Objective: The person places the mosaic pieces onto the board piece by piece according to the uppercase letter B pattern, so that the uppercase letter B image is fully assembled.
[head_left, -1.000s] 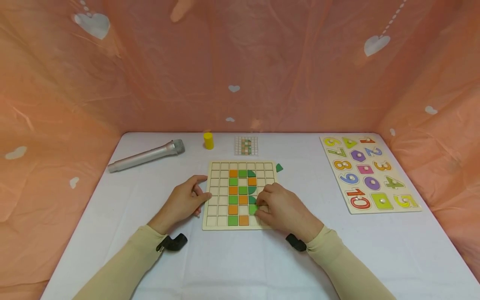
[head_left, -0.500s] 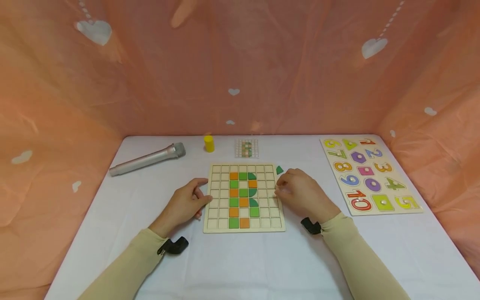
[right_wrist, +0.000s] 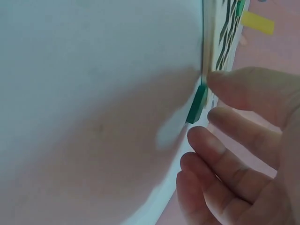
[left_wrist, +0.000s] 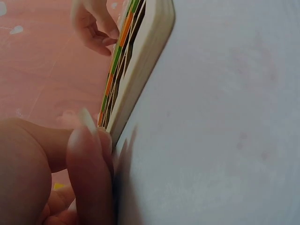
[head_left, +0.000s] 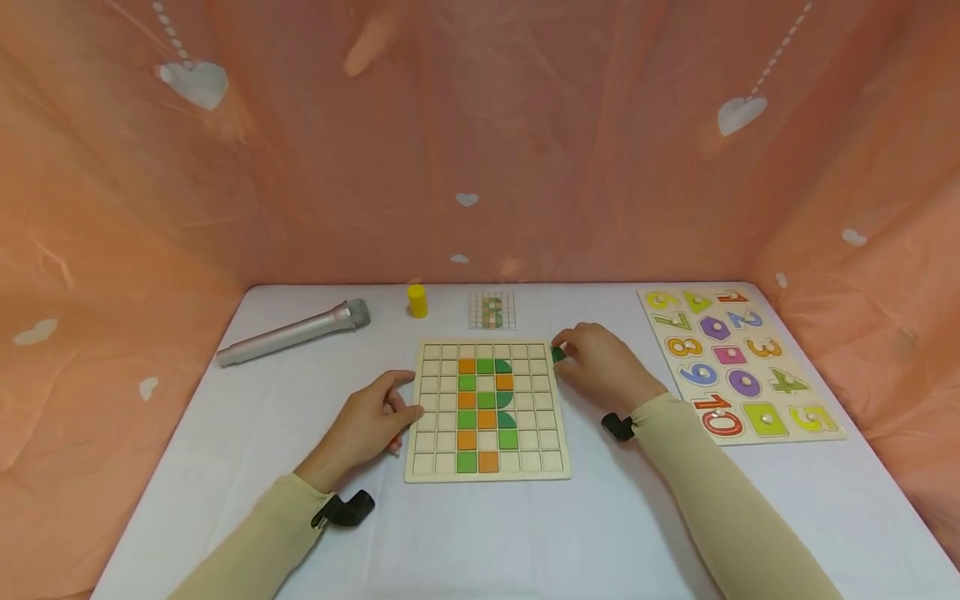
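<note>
A square wooden grid board (head_left: 441,423) lies in the middle of the table in the head view. Orange, green and dark green tiles fill some of its cells. My left hand (head_left: 367,425) touches the board's left edge with thumb and index finger; the left wrist view shows the fingertips against the board's rim (left_wrist: 140,65). Off the board's upper right corner, my right hand (head_left: 603,362) is at a loose dark green tile (head_left: 557,354). In the right wrist view, thumb and index finger are spread near this green tile (right_wrist: 196,105), which appears to rest on the table.
Behind the board lies a small pattern card (head_left: 492,311), with a yellow cylinder (head_left: 417,302) left of it. A silver microphone (head_left: 296,335) lies at the back left. On the right is a number-and-shape puzzle board (head_left: 768,394). Orange fabric hangs around the table.
My right hand has moved from the grid board out to the loose dark green tile at its upper right. The left hand has stayed at the board's left edge.
</note>
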